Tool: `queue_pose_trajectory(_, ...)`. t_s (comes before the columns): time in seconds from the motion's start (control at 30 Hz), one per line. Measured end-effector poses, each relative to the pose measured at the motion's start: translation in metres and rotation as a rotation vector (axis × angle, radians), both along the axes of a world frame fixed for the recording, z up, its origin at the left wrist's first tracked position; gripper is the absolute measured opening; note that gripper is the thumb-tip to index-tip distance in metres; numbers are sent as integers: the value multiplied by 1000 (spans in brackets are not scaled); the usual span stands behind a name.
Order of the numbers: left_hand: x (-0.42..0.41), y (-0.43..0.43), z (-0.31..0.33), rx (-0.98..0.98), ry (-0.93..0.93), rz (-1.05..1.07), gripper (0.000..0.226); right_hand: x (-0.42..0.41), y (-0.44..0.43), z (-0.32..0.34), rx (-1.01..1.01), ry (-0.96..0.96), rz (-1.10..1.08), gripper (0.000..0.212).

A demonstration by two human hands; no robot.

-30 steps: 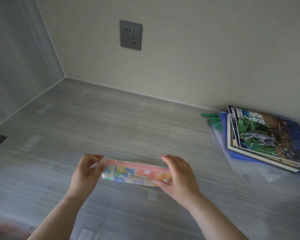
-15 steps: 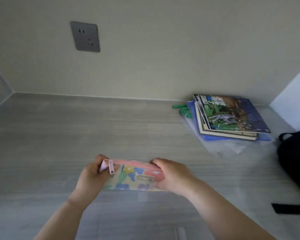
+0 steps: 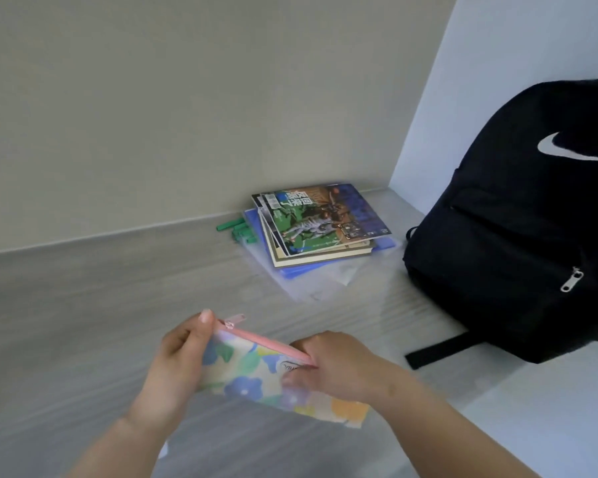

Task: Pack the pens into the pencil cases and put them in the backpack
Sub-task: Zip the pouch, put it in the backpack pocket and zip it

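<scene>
We are holding a floral pencil case (image 3: pixel 252 376) above the near tabletop (image 3: pixel 83 305).

Our left hand (image 3: pixel 178 360) and right hand (image 3: pixel 339 365) are gripping its ends; the black backpack (image 3: pixel 518 236) is standing far right.

light: soft, dim, even | shadows: faint | blur: slight motion smear | edges: wide-angle bend

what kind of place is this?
Probably a study desk set in a wall nook at home: grey wood-grain desktop, stacked magazines in the corner, a black backpack.
</scene>
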State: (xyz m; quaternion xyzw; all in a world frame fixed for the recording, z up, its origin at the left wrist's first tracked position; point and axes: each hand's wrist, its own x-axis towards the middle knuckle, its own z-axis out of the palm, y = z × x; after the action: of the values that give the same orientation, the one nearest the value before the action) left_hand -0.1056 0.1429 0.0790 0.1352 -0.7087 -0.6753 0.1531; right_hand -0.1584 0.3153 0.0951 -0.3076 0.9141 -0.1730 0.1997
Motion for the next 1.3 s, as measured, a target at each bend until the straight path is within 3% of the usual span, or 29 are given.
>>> queue_pose_trajectory(0.1,-36,46,-1,12,-36,25,56,-20,53,6,0,3,-61,26)
queue_pose_trajectory(0.17,-64,84,-4,49,3,22,43,-38,97,15,-42,32,-144,23)
queue_pose_trajectory(0.27,-105,140,-5,57,52,-80,36,-58,168,30,-176,99,-369,35)
queue_pose_trajectory(0.4,-147,202,4,-100,117,-287,34,-74,254,53,-464,215,-656,19)
queue_pose_trajectory(0.53,-173,246,9,-431,198,-521,36,-95,298,80,-781,320,-814,35)
queue_pose_trajectory(0.63,-213,268,33,-736,365,-593,33,-110,308,92,-878,411,-843,35)
queue_pose_trajectory(0.7,-246,282,52,-914,427,-598,42,-119,308,95,-910,442,-844,34)
queue_pose_trajectory(0.77,-276,291,60,-1132,352,-661,50,-130,304,96,-941,455,-838,35)
queue_pose_trajectory(0.87,-292,294,58,-1453,245,-775,31,-149,296,93,-1019,480,-821,35)
queue_pose_trajectory(1.03,-281,280,45,-1386,369,-770,14,-173,284,79,-1181,549,-805,35)
queue_pose_trajectory(1.13,-273,274,48,-1365,488,-718,11,-184,284,61,-1043,469,-864,20)
queue_pose_trajectory(1.2,-271,271,49,-1398,634,-683,14,-188,289,47,-756,419,-881,11)
queue_pose_trajectory(1.3,-273,270,48,-1395,692,-668,24,-191,297,44,-407,395,-816,17)
